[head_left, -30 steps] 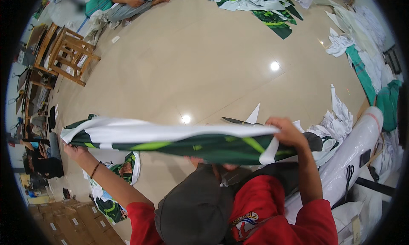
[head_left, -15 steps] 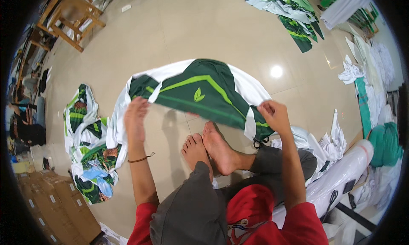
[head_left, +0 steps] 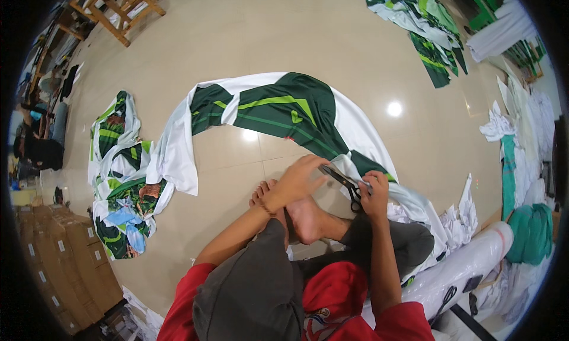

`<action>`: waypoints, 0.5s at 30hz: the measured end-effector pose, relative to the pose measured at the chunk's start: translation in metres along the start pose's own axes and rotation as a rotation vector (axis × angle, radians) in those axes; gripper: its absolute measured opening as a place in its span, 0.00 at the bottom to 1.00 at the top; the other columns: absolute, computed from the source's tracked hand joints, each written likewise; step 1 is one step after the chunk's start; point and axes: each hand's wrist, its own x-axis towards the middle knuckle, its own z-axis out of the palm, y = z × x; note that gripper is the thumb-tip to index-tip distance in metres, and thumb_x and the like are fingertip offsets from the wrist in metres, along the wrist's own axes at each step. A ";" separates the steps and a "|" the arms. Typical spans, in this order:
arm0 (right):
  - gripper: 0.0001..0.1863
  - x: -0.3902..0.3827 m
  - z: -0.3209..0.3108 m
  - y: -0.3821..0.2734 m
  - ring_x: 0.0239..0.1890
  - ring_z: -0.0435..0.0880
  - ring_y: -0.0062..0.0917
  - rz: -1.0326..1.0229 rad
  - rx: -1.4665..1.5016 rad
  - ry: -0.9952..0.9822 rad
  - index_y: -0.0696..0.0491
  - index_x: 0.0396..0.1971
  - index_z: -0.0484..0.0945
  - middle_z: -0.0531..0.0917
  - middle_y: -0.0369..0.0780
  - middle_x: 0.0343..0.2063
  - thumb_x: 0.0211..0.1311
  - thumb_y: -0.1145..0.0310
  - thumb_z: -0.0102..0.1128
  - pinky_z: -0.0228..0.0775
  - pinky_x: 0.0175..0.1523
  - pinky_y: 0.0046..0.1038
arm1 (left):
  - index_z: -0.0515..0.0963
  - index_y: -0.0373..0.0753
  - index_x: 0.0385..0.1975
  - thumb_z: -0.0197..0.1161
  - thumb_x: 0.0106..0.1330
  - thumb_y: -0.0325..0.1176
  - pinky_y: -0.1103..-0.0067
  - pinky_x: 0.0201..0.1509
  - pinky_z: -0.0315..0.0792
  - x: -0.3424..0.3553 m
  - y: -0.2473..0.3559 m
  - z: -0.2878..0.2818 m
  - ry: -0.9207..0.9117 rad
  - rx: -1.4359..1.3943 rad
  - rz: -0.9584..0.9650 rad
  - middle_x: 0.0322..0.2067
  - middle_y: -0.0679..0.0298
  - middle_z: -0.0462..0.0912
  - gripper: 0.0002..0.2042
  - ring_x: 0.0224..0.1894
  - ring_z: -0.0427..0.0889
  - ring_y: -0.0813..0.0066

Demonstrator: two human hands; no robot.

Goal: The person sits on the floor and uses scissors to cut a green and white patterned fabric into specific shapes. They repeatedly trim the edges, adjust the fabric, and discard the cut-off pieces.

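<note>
A long printed fabric piece (head_left: 275, 118), dark green with bright green stripes and white bands, lies curved across the floor before me. My right hand (head_left: 374, 198) is closed in a pinch at its right end. Black scissors (head_left: 342, 179) hang beside that hand, loops against its fingers and blades pointing up left; whether a finger passes through a loop I cannot tell. My left hand (head_left: 301, 178) reaches across over my feet, fingers stretched toward the scissors' tip and the fabric edge. It appears to hold nothing.
A heap of printed fabric (head_left: 121, 187) lies left, another pile (head_left: 418, 21) at far right. Cardboard boxes (head_left: 56, 264) stand lower left, a wooden chair (head_left: 115, 12) at the upper left. A plastic-wrapped roll (head_left: 462, 270) and white cloth (head_left: 459, 219) lie at my right.
My left hand has let go of the fabric's left part and crossed right toward the scissors. The fabric now rests lower on the floor. My right hand has drawn slightly nearer, and the scissors show more fully.
</note>
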 end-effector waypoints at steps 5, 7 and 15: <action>0.11 -0.011 -0.023 -0.059 0.46 0.82 0.41 0.174 0.237 -0.176 0.59 0.44 0.80 0.84 0.48 0.42 0.65 0.72 0.67 0.72 0.56 0.36 | 0.64 0.34 0.68 0.68 0.57 0.35 0.57 0.74 0.61 -0.001 0.017 0.013 0.083 0.239 0.217 0.66 0.41 0.65 0.37 0.70 0.64 0.41; 0.13 -0.027 -0.015 -0.067 0.53 0.78 0.40 0.095 0.406 -0.122 0.61 0.49 0.78 0.82 0.47 0.48 0.68 0.72 0.64 0.67 0.62 0.37 | 0.65 0.33 0.66 0.68 0.55 0.34 0.58 0.74 0.59 -0.002 0.004 0.022 0.153 0.249 0.242 0.64 0.42 0.67 0.36 0.69 0.66 0.42; 0.19 0.027 -0.060 -0.143 0.36 0.79 0.21 0.003 0.461 -0.555 0.56 0.52 0.72 0.81 0.39 0.34 0.65 0.70 0.68 0.70 0.44 0.25 | 0.82 0.48 0.36 0.71 0.46 0.32 0.61 0.34 0.77 -0.007 0.010 -0.052 0.212 0.294 0.145 0.24 0.57 0.84 0.14 0.30 0.85 0.50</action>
